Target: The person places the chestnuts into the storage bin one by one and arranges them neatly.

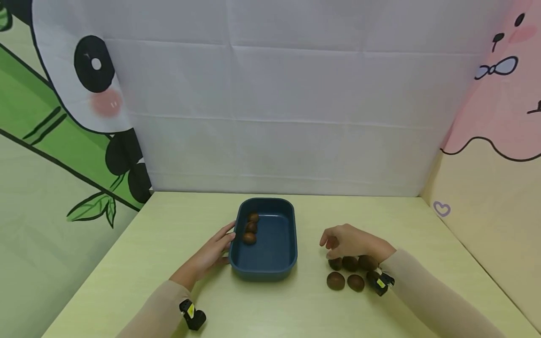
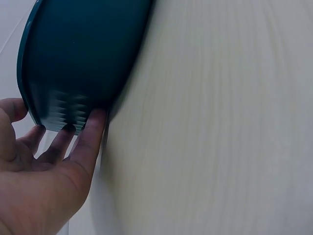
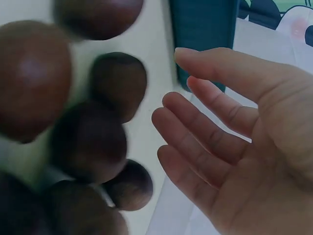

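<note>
- Head: see dark-blue rectangular tray (image 1: 270, 273), round-cornered and plastic by the look, on pale yellow wood-grain table (image 1: 308, 305). Count three smooth brown round balls (image 1: 251, 227) inside, lined up along left wall. Count at least six loose brown balls (image 1: 336, 281) on table, right of tray, one partly behind black wrist camera (image 1: 382, 282).
- Same view: find left hand (image 1: 211, 251) against outside of tray's left wall, right hand (image 1: 350, 240) over the far row of loose balls. Well apart from each other.
- Left wrist: see fingers spread and touching tray wall, not clamped round it. Read as steadying.
- Right wrist: see thumb and fingers parted, loosely bent, nothing between. Can't tell whether touching a ball in head view.
- Step in hand, judging by layout: loading tray ball by ball, at the pick, about a third done.
- Next move likely calls for: pinch one ball without rolling its neighbours, lift over tray's right wall, set down by the three inside. Brace tray with left meanwhile.
</note>
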{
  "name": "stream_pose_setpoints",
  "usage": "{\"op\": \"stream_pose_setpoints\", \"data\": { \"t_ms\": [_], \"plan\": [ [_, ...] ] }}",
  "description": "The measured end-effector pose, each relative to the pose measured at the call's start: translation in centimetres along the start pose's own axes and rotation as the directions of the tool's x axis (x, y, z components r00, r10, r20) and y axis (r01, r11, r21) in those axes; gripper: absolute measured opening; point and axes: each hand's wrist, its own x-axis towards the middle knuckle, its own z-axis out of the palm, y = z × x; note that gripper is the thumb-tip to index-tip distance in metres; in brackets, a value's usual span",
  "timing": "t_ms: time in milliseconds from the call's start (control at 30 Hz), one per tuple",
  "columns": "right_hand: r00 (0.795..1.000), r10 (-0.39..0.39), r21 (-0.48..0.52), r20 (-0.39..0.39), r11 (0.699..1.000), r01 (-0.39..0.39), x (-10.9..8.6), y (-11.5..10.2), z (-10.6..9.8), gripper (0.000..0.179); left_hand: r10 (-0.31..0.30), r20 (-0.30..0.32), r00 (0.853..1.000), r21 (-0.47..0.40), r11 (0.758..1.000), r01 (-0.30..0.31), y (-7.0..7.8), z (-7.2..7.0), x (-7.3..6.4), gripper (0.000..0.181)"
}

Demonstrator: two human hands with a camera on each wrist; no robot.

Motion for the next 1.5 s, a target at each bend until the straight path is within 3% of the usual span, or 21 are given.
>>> {"op": "stream_pose_setpoints", "data": {
  "t_ms": [300, 733, 1000, 1133, 1367, 1500],
  "plan": [
    [0.999, -0.03, -0.008, 0.013, 1.0, 0.03, -1.6, 1.2, 1.0, 0.025, 0.002, -0.006, 1.0, -0.007, 1.0, -0.002, 0.0, 0.0, 0.0, 0.058],
    [0.999, -0.028, -0.007, 0.028, 1.0, 0.028, -1.6, 1.2, 1.5, 0.026, 0.001, -0.007, 1.0, 0.003, 1.0, -0.001, -0.1, 0.0, -0.1, 0.057],
    [0.999, -0.046, -0.075, -0.005, 0.996, 0.046, -1.1, 1.2, 1.1, 0.029, 0.0, -0.002, 1.0, 0.002, 1.0, 0.0, -0.1, -0.1, -0.1, 0.056],
    [0.997, -0.069, -0.085, -0.032, 0.994, 0.066, -1.0, 0.6, 0.6, 0.029, -0.006, -0.001, 1.0, 0.007, 1.0, 0.006, -0.1, 0.0, -0.2, 0.057],
    [0.995, -0.087, -0.003, -0.058, 0.996, 0.087, -0.6, -1.4, -0.3, 0.029, -0.009, 0.001, 1.0, 0.005, 1.0, 0.009, 0.0, 0.0, -0.2, 0.058],
    [0.987, -0.139, 0.005, -0.079, 0.99, 0.14, 0.1, -2.9, -0.4, 0.029, -0.005, 0.008, 1.0, 0.0, 1.0, 0.005, 0.0, 0.0, -0.2, 0.059]
  ]
}}
